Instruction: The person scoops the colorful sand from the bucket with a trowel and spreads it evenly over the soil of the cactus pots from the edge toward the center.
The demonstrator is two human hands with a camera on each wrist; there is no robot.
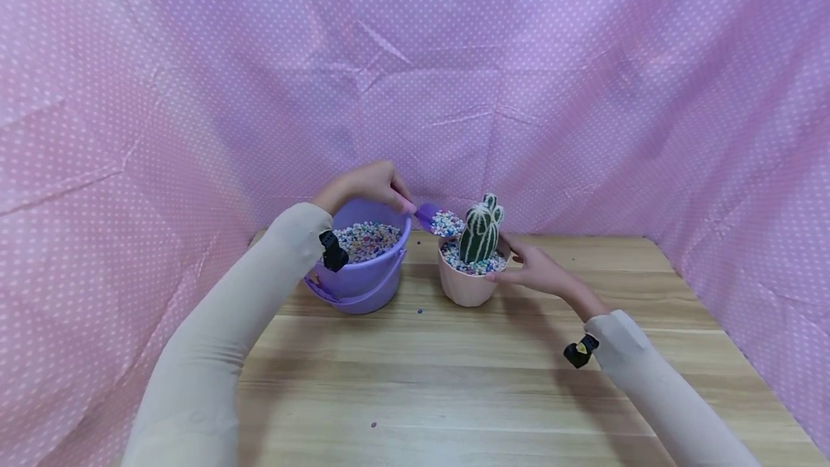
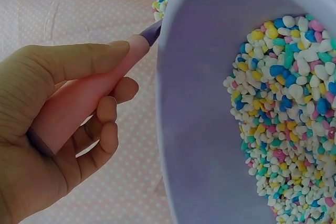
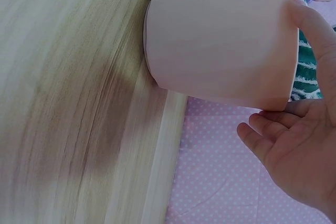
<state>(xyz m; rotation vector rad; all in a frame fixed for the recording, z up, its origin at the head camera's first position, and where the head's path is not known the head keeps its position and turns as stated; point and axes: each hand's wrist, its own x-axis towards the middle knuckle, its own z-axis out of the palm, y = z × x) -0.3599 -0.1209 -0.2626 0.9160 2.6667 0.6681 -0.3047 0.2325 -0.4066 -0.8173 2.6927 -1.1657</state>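
Note:
My left hand [image 1: 376,184] grips the pink handle [image 2: 79,106] of a toy shovel, fingers curled round it. Its purple blade [image 1: 426,215] carries a heap of coloured pebbles [image 1: 447,223] at the left rim of a pale pink flowerpot [image 1: 468,288]. A green cactus with white ridges [image 1: 478,236] stands in that pot among more pebbles. On the pot's right side my right hand [image 1: 538,271] holds the rim, thumb in front and fingers behind [image 3: 273,127]. The purple bucket [image 1: 366,294], part full of pebbles [image 2: 294,114], stands left of the pot, below my left wrist.
The bucket's handle [image 1: 369,300] hangs down its front. A few stray pebbles [image 1: 420,311] lie on the wooden table [image 1: 415,380]. Pink dotted cloth [image 1: 428,92] rises behind the table and along both sides.

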